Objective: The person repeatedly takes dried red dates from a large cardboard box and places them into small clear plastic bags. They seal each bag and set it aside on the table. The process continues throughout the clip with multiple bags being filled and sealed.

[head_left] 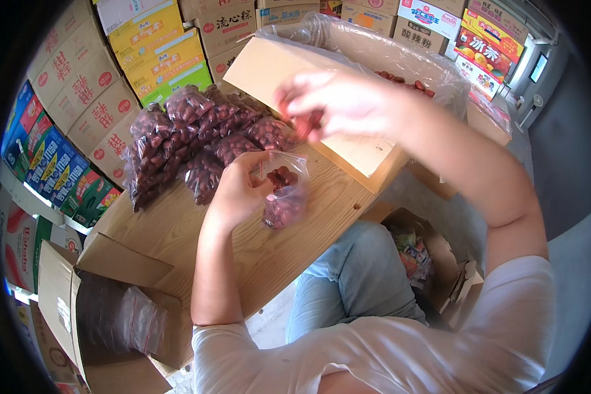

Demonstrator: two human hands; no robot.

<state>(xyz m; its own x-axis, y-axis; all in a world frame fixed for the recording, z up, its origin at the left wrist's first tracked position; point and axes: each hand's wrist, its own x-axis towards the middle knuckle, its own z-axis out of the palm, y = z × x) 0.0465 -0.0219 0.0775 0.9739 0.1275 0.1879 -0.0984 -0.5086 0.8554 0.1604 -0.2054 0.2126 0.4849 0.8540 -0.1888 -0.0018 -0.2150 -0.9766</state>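
Note:
My left hand (238, 189) grips the rim of a clear plastic bag (290, 209), which stands on the wooden table, its mouth held wide. Dark red dried dates fill part of it. Up and to the right of that bag, my right hand (341, 105) is closed around a handful of red dates (306, 123), blurred by motion, over the flap of a large cardboard box (259, 69). Inside this plastic-lined box, more loose dates (410, 82) show behind my forearm. Beyond my left hand, several filled bags of dates (177, 128) lie heaped.
At the lower left, an open carton (171, 315) holds flat clear bags (141, 322). Another open carton (450, 262) with colourful packets sits on the floor by my knee. Stacked cartons (157, 52) line the table's far and left sides. The wooden table (262, 262) slants across the middle.

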